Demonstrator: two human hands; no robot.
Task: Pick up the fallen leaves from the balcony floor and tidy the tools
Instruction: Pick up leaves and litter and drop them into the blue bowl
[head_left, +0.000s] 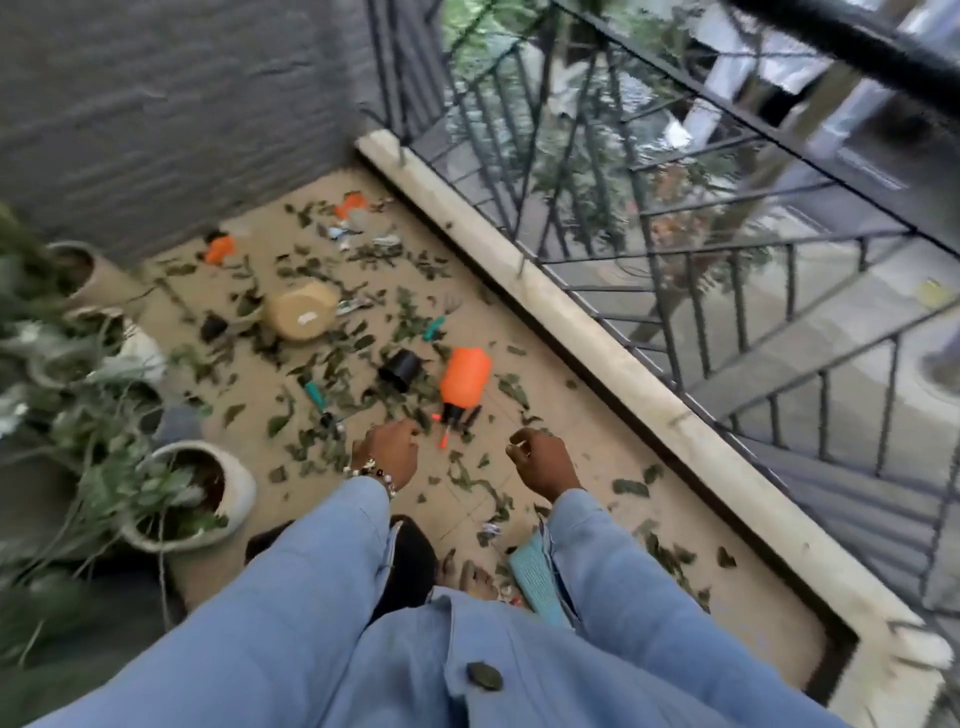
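Green fallen leaves (332, 358) lie scattered all over the tan balcony floor (587, 457). Among them are an orange spray bottle (464, 382) on its side, a teal-handled hand rake (439, 319), a teal-handled tool (316, 395), an overturned tan pot (302, 310) and a small black pot (399, 368). My left hand (387, 454), with a beaded bracelet, and my right hand (540, 462) hang above the floor with fingers curled. Neither hand holds anything I can see. The frame is blurred.
Potted plants (192, 493) crowd the left side by the grey wall (171, 104). A concrete curb (597, 353) and black metal railing (675, 249) run along the right. More orange items (221, 248) lie at the far end. A teal object (537, 577) lies by my feet.
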